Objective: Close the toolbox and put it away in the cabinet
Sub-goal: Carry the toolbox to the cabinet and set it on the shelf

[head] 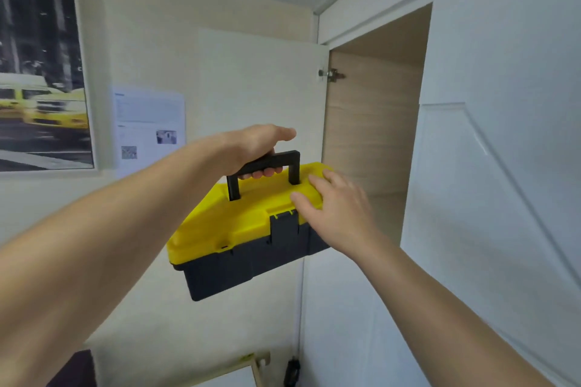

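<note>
Just in front of the open cabinet (374, 122) we hold the toolbox (248, 229) up in the air, its yellow lid shut down on the black body and the black front latch (284, 226) lying flat across the seam. Our left hand (256, 148) is wrapped around the black carry handle (267, 171) on top of the toolbox, the fingers (261, 173) curled closed under the bar and showing beneath it, the thumb stretched out above. Our right hand (333, 214) lies flat on the toolbox's lid at the end nearer the cabinet, fingers spread and open, pressing on the yellow plastic rather than gripping anything. That end of the toolbox is raised and overlaps the cabinet's lower front edge, while the other end hangs lower, away from the cabinet. The cabinet's white door (261, 91) stands swung open behind the toolbox, held by a metal hinge (331, 75) at the cabinet's edge, and the wood-toned interior shows beyond. Farther from the cabinet, past the door, a printed sheet (149, 122) and a framed picture of yellow taxis (41, 72) hang on the wall.
</note>
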Motion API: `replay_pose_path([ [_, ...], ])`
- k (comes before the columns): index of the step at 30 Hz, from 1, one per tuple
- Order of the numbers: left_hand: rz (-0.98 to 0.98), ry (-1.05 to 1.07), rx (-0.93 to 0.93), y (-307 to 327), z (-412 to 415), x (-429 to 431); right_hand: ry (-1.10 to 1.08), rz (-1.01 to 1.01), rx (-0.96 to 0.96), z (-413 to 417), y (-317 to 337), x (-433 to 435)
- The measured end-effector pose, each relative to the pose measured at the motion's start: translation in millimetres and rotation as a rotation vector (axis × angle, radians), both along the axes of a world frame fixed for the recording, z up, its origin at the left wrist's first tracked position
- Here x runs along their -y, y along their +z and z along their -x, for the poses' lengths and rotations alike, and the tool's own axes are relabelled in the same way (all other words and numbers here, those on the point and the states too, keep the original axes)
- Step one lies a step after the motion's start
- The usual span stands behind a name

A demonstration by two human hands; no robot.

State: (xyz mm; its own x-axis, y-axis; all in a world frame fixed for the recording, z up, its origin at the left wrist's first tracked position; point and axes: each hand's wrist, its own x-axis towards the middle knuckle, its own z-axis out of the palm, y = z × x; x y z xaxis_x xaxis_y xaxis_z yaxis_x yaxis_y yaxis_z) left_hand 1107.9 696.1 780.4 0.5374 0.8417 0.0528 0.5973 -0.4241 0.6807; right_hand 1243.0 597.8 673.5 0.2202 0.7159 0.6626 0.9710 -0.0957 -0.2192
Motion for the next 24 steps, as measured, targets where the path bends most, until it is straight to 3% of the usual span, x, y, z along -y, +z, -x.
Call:
replay_pose_path([
  [10,-0.026,-0.199,0.0,-4,-170,-116,-0.235,0.056,-0.02,-145,-5,-96],
  [24,0.086,-0.575,-0.097,-25,-412,-266,-0.708,0.194,-0.17,-303,-17,-224],
])
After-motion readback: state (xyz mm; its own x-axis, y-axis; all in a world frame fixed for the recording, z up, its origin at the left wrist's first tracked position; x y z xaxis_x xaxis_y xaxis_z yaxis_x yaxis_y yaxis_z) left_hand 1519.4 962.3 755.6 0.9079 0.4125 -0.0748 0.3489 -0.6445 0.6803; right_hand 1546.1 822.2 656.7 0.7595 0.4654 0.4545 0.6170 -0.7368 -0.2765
